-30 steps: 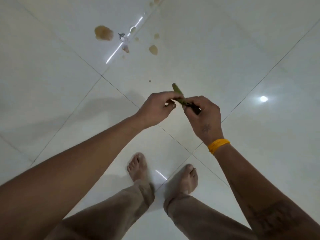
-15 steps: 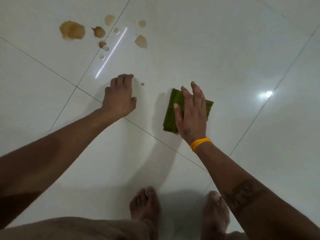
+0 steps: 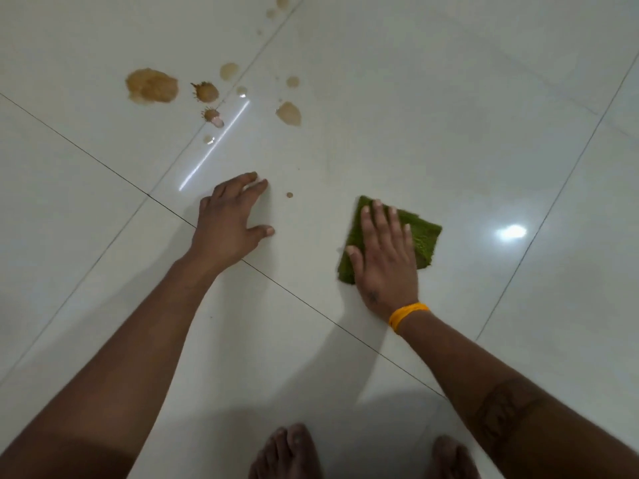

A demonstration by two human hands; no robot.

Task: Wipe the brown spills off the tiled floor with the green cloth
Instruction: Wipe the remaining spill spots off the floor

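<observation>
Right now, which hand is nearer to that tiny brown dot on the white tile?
Left. The left hand lies flat just left of the tiny brown dot, fingers almost beside it. The right hand presses the green cloth farther right and nearer the person.

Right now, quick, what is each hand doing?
Left hand: open, fingers spread, flat on the tiled floor, holding nothing.
Right hand: open, palm pressing down on the green cloth, not gripping it.
</observation>
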